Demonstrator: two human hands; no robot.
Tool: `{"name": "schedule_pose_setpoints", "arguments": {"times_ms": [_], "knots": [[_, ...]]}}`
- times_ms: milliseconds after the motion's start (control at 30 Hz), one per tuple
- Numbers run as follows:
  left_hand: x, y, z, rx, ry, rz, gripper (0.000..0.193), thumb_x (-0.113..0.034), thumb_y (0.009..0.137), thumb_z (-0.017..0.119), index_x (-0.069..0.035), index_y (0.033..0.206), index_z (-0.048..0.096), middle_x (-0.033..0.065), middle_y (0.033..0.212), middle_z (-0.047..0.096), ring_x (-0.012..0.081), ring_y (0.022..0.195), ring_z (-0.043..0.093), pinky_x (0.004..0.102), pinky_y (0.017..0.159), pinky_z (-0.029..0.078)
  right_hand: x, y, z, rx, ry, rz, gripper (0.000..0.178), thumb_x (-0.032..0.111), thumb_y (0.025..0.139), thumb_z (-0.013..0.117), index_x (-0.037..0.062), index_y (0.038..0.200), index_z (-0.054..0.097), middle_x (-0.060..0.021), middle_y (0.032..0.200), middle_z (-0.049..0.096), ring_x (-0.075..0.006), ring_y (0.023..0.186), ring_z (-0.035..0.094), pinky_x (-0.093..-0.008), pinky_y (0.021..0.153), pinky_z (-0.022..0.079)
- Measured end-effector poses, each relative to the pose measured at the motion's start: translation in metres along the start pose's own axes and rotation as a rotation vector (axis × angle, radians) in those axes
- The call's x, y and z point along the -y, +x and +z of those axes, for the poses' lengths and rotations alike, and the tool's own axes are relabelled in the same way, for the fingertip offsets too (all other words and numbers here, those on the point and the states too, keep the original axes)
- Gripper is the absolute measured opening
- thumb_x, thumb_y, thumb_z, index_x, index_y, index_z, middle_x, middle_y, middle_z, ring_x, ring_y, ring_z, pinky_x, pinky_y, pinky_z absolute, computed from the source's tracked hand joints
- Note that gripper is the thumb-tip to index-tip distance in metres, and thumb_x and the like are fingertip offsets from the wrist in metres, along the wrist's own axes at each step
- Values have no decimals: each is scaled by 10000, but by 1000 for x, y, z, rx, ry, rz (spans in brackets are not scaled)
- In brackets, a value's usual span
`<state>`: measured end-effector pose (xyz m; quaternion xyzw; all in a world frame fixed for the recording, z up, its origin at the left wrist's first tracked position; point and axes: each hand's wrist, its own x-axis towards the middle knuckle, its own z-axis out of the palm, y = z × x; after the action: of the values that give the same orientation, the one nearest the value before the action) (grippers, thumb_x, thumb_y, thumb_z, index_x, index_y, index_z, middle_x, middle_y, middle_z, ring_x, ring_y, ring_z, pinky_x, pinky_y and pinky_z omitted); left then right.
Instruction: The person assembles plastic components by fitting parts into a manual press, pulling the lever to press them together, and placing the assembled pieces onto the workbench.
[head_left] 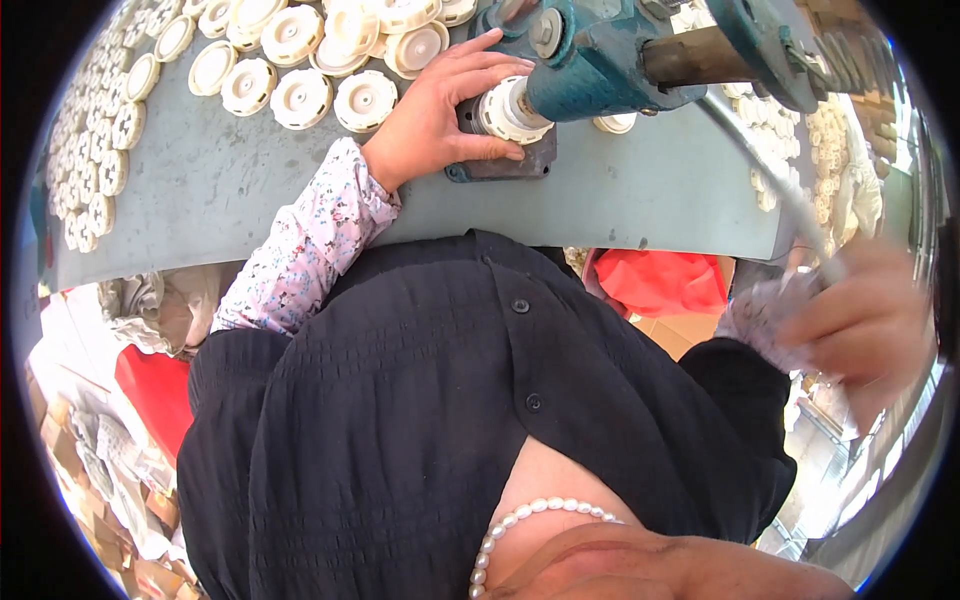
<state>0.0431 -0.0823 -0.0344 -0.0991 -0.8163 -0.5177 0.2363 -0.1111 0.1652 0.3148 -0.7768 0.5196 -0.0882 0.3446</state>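
A cream plastic wheel-shaped part (516, 112) sits on the dark base plate (505, 165) of a teal hand press (600, 75), under its ram. My left hand (440, 115) curls around this part, thumb on the near side and fingers on the far side. Off to the right, my right hand (860, 325) is closed around the end of the press's metal lever (765, 165). Motion blurs that hand and the lever's lower end. The underside of the part is hidden.
Many similar cream parts (302, 98) lie on the grey metal table (250, 190) at the far left, with more stacked along its left edge. Others (770, 140) lie at the right. Red material (660, 283) shows below the front edge.
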Motion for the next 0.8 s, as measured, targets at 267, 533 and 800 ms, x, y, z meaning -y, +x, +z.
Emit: {"name": "schedule_pose_setpoints", "arguments": {"times_ms": [267, 533, 800], "knots": [[-10, -2, 6, -77, 96, 3, 734, -305, 694, 969, -118, 1352, 704, 55, 1429, 665, 377, 1522, 412, 508, 1227, 350, -43, 66, 230, -477, -340, 369, 376, 213, 843, 824, 131, 676, 497, -19, 675, 451, -199, 542, 536, -366, 480, 405], [-18, -3, -1, -86, 57, -46, 689, -272, 671, 975, -92, 1290, 729, 70, 1374, 692, 369, 1478, 473, 481, 1203, 391, -48, 46, 215, -585, 55, 44, 424, 150, 800, 858, 124, 632, 470, -11, 654, 444, -189, 464, 470, -374, 453, 331], [-36, -5, 22, -300, 285, -144, 735, -316, 601, 995, -67, 1227, 701, 94, 1261, 690, 350, 1300, 569, 460, 1111, 441, -33, 37, 188, -579, 255, -8, 368, 141, 811, 857, 134, 636, 533, 5, 647, 470, -158, 422, 453, -352, 415, 264]]}}
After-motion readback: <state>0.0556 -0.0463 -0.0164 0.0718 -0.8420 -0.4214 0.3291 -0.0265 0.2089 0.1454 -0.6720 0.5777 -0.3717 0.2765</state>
